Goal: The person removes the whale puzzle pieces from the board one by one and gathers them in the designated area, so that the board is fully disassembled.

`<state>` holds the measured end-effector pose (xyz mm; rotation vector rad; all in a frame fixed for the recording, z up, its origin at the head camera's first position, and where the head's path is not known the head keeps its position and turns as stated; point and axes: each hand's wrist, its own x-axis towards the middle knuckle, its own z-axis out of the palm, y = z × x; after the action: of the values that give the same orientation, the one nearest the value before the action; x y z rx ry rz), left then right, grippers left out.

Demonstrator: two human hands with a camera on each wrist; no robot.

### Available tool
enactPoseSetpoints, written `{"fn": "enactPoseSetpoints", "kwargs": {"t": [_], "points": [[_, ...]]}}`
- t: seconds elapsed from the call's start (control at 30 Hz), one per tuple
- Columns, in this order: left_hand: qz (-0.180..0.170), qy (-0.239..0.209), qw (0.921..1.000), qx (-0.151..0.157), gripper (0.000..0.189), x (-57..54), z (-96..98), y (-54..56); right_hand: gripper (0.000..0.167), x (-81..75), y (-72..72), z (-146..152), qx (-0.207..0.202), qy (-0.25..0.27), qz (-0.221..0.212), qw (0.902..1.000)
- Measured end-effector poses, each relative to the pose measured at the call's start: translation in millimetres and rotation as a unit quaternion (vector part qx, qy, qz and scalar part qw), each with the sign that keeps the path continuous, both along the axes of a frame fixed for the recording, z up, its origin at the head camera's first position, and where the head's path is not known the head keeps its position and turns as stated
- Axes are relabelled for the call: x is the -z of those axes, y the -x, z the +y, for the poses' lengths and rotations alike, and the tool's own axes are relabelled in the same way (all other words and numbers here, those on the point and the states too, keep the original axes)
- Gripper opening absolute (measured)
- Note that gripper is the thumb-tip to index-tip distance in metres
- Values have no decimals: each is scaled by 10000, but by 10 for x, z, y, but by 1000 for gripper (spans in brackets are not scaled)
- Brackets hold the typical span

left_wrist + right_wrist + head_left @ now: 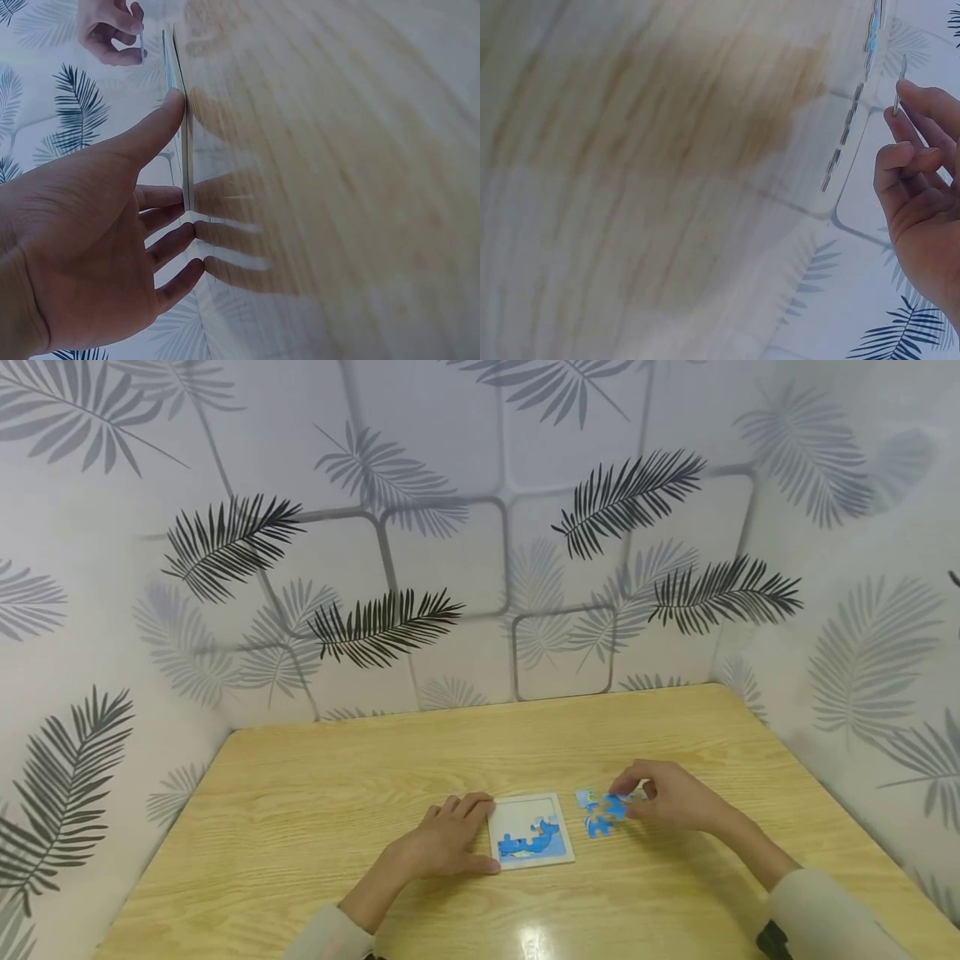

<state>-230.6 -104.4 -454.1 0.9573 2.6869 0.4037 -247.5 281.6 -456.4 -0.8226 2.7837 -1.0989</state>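
Right hand [671, 795], right of lower centre in the head view, pinches a puzzle piece [900, 86] between thumb and fingertip; the right wrist view shows the piece edge-on, raised above the desk [337, 793]. Just left of that hand, a blue-and-white piece [587, 800] and a blue piece [597, 826] lie loose on the wood. Further left, at lower centre of the frame, the square puzzle board [517, 814] lies flat with its pale base showing in the upper left part, while joined blue pieces [543, 842] fill its lower and right part. Left hand [447, 837] is spread at the board's left edge, its thumb by the lower left corner and its fingers by the upper left one, gripping nothing. Light sleeves [832, 914] enter along the bottom. Across the upper frame, behind the desk, stands a pale wall [442, 560] patterned with grey and black leaves.
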Motion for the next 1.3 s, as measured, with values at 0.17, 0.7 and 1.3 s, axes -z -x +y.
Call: {"fn": "enactPoseSetpoints", "kwargs": {"t": [0.17,0.7,1.3], "points": [[-17,-57,10000,16,84,13,-6,1,26,8,-38,64,-12,96,-95,9999],[173,-39,9998,20,86,109,-13,43,26,10,-88,145,5,-86,-315,9995],[154,43,9999,57,86,97,-4,51,23,83,-84,188,-250,-102,-420,9988]]}}
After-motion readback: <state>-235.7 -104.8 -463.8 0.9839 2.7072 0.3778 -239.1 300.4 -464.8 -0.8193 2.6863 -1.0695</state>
